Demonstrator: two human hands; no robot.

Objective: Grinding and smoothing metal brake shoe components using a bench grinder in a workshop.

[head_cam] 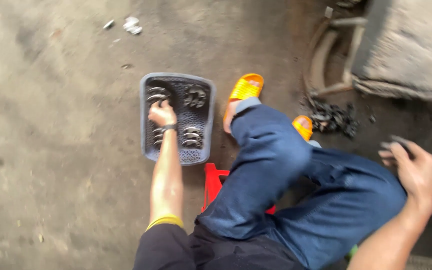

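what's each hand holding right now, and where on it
The left hand reaches into the grey basket, fingers on a curved metal piece; grip point unclear. The right hand holds something dark and blurred, unidentifiable.

Bare concrete floor (61,165), stained and dusty. Grey perforated plastic tray (202,117) sits flat on it, mid-floor. Red plastic stool (213,182) just beside the tray's near edge. White scraps (132,24) toward the far edge. Heap of black debris (335,119) at right.
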